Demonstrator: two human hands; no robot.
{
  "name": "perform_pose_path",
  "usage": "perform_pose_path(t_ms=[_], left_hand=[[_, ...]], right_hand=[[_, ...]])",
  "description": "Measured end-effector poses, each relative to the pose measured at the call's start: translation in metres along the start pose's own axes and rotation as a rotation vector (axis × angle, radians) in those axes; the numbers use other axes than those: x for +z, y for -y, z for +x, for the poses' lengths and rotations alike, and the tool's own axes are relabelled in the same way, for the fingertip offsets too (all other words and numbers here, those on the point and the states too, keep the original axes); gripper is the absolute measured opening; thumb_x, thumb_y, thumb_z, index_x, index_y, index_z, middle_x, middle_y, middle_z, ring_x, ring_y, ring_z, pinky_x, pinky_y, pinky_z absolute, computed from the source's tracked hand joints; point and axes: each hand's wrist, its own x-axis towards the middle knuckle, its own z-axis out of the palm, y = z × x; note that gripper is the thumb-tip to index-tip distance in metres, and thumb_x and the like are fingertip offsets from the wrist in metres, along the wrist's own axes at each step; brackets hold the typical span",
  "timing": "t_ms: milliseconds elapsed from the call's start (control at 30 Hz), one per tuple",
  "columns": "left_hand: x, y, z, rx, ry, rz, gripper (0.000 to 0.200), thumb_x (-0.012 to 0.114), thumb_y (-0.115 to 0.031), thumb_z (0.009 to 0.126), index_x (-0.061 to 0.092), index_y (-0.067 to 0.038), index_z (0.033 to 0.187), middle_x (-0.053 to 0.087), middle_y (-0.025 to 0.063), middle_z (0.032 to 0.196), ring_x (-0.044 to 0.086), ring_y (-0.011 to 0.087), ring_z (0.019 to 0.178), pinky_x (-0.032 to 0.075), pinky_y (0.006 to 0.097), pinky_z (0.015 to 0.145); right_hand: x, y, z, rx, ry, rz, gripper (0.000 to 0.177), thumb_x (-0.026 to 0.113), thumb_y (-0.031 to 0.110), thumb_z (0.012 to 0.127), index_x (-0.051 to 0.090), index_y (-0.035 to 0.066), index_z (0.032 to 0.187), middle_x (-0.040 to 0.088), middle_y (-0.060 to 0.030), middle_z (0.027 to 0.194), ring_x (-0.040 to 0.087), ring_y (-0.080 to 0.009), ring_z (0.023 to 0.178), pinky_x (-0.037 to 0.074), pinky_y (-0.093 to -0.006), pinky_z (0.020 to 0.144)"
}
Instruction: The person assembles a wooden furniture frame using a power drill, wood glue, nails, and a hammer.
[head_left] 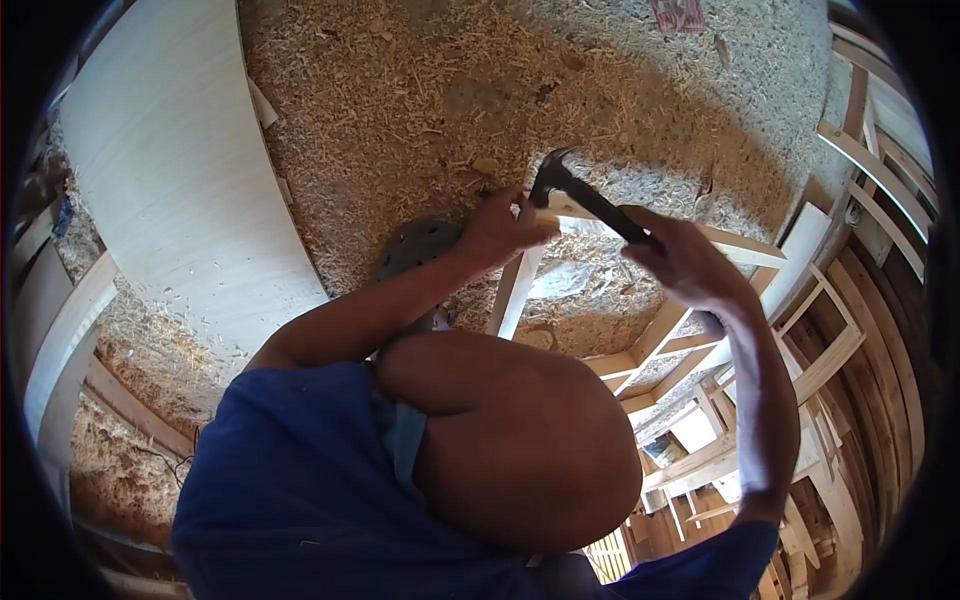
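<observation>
My right hand is wrapped round the dark handle of a claw hammer. The hammer's head is at the upper left end of the handle, right beside the fingers of my left hand. Those fingers are pinched together at the corner of a pale wooden frame. Whatever they pinch is too small or hidden to make out. One bar of the frame runs right from this corner, beneath the hammer, and another runs down towards my bent knee.
A large pale board lies at the left. Wood shavings cover much of the floor. A grey perforated shoe is below my left forearm. Wooden frames and planks crowd the right side. A red-and-white wrapper lies at the top.
</observation>
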Motion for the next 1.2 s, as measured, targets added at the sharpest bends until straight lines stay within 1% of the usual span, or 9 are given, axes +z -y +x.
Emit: perform_pose_path(t_ms=[100,133,233,333,433,533,800,1000,1200], left_hand=[[-0.004,0.003,-0.002,-0.021,-0.025,0.095,0.07,0.093,-0.044,0.072,0.062,0.0,0.116,0.07,0.0171,0.106,0.068,0.0241,0.099,0.054,0.0375,0.088],[0.001,0.007,-0.005,0.004,-0.07,0.106,0.07,0.093,-0.043,0.073,0.061,0.001,0.118,0.069,0.0182,0.109,0.068,0.0256,0.102,0.054,0.0384,0.09],[0.006,0.004,-0.02,-0.034,-0.047,0.044,0.072,0.092,-0.041,0.075,0.06,0.003,0.122,0.07,0.0196,0.112,0.068,0.0284,0.107,0.054,0.0405,0.092],[0.013,0.02,-0.032,-0.049,0.003,0.055,0.06,0.091,-0.031,0.079,0.065,0.006,0.118,0.07,0.0173,0.114,0.069,0.0221,0.102,0.056,0.0362,0.087],[0.02,0.0,-0.032,0.039,-0.119,0.123,0.059,0.085,-0.042,0.084,0.067,0.006,0.115,0.071,0.0159,0.112,0.069,0.0207,0.098,0.055,0.0339,0.084],[0.025,-0.017,-0.014,-0.15,-0.121,0.014,0.063,0.076,-0.057,0.09,0.071,0.003,0.107,0.068,0.0071,0.093,0.06,0.0132,0.082,0.048,0.0321,0.074],[0.022,-0.017,-0.008,-0.117,-0.246,0.056,0.066,0.074,-0.07,0.084,0.055,-0.009,0.066,0.05,-0.0013,0.062,0.046,0.0112,0.057,0.037,0.0364,0.053],[0.013,-0.032,-0.002,-0.057,-0.19,0.157,0.058,0.075,-0.064,0.086,0.062,-0.008,0.083,0.042,-0.0065,0.064,0.038,0.0053,0.051,0.03,0.0243,0.044],[-0.001,-0.043,0.006,-0.09,-0.123,0.48,0.059,0.07,-0.063,0.091,0.07,-0.005,0.1,0.047,-0.0028,0.067,0.046,0.0091,0.055,0.037,0.0283,0.047]], right_hand=[[-0.042,0.043,-0.007,0.518,-0.029,0.531,0.039,0.052,0.021,0.108,0.054,0.01,0.145,0.057,0.0016,0.067,0.051,-0.0075,0.052,0.044,-0.0283,0.048],[-0.026,0.044,-0.011,0.469,-0.272,0.702,0.042,0.053,0.022,0.108,0.049,0.009,0.148,0.044,0.0074,0.062,0.041,-0.002,0.045,0.034,-0.0223,0.039],[-0.012,0.028,-0.039,0.451,-0.52,0.703,0.049,0.054,0.027,0.108,0.043,0.007,0.151,0.044,0.0078,0.061,0.038,-0.0007,0.043,0.033,-0.0209,0.037],[0.031,0.019,-0.078,0.548,-0.578,0.759,0.048,0.055,0.028,0.108,0.045,0.007,0.15,0.045,0.0076,0.062,0.039,-0.0003,0.045,0.033,-0.0197,0.038],[0.086,0.009,-0.112,0.596,-0.598,0.566,0.045,0.059,0.026,0.105,0.052,0.004,0.144,0.052,0.0029,0.064,0.048,-0.0054,0.052,0.038,-0.0258,0.046],[0.14,0.016,-0.135,0.615,-0.676,0.38,0.043,0.059,0.023,0.104,0.054,0.005,0.142,0.055,-0.0046,0.064,0.053,-0.012,0.055,0.041,-0.0333,0.051],[0.252,0.02,-0.172,0.609,-0.789,1.037,0.041,0.065,0.015,0.101,0.054,0.001,0.139,0.059,-0.0024,0.073,0.053,-0.0071,0.048,0.041,-0.0267,0.041],[0.341,0.01,-0.15,0.536,-0.851,1.093,0.035,0.066,0.017,0.1,0.06,0.002,0.131,0.06,-0.003,0.07,0.056,-0.0085,0.055,0.044,-0.0288,0.047],[0.382,-0.006,-0.102,0.397,-0.907,1.39,0.033,0.071,0.019,0.096,0.065,0.0,0.123,0.068,-0.0099,0.078,0.066,-0.019,0.067,0.053,-0.0348,0.059]])
